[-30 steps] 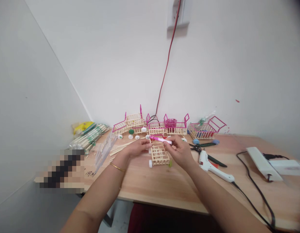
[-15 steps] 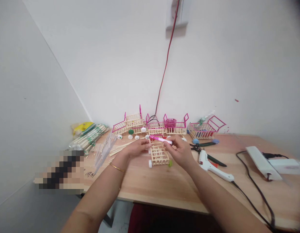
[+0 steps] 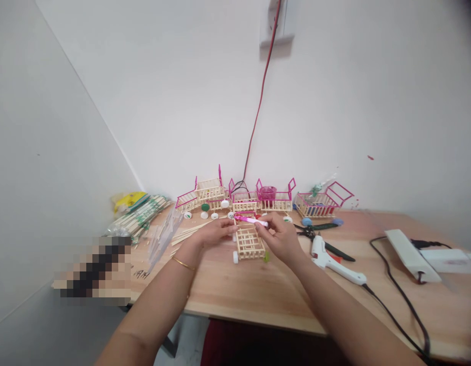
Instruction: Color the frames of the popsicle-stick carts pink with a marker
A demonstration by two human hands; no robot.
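In front of me on the table stands a small cart (image 3: 251, 245) built from thin wooden sticks, with white and green bottle-cap wheels. My left hand (image 3: 217, 232) grips its left side near the far end, fingers bent against the frame. My right hand (image 3: 281, 238) pinches a pink-and-white marker (image 3: 254, 221) above the cart. The marker's pink end points left, by the pink-coloured upper bar at the cart's far end. Whether the tip touches the bar I cannot tell.
Several finished-looking stick carts with pink bars (image 3: 210, 189) line the wall. Bundled sticks (image 3: 147, 212) lie at left. To the right are cutting pliers (image 3: 340, 251), a white glue gun (image 3: 336, 264) with its cord, and a white power strip (image 3: 410, 256).
My right hand has shifted slightly left with the marker. My left hand and the cart stay almost where they were.
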